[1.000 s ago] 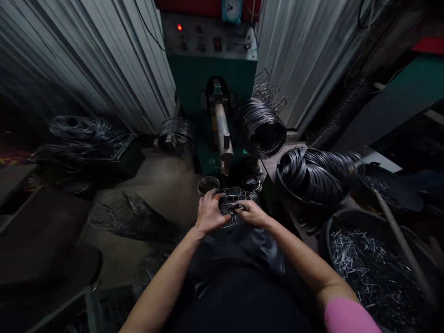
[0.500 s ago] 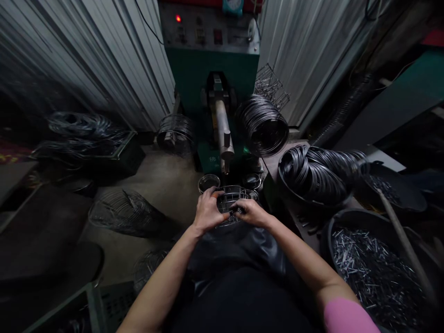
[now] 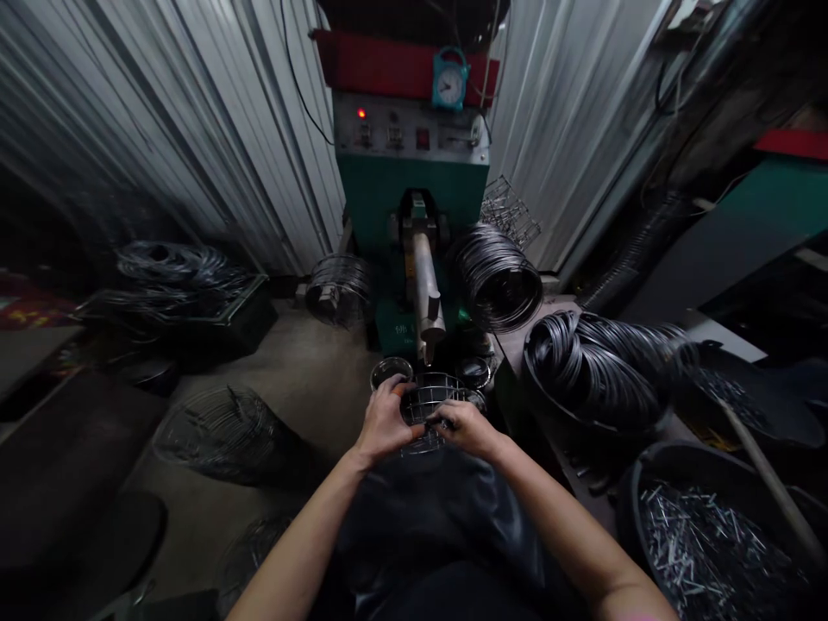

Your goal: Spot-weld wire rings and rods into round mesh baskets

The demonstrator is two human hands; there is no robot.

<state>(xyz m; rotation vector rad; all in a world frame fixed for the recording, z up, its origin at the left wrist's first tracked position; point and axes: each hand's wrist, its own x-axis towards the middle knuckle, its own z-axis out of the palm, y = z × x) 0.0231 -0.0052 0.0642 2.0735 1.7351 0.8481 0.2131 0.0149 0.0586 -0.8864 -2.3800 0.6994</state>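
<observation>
Both hands hold a small round wire basket in front of my lap, just below the metal arm of a green machine. My left hand grips the basket's left rim with curled fingers. My right hand is closed on its right side, pinching a wire there. A dark apron covers my lap beneath the basket.
Black tub of wire rings at right, a tub of short metal pins nearer. A wire coil hangs beside the machine. Finished wire baskets lie on the floor left; coils on a crate. Corrugated metal walls behind.
The camera tilted up, so the machine's control panel and clock show. Both hands stay on the wire basket, shifted slightly toward the machine arm.
</observation>
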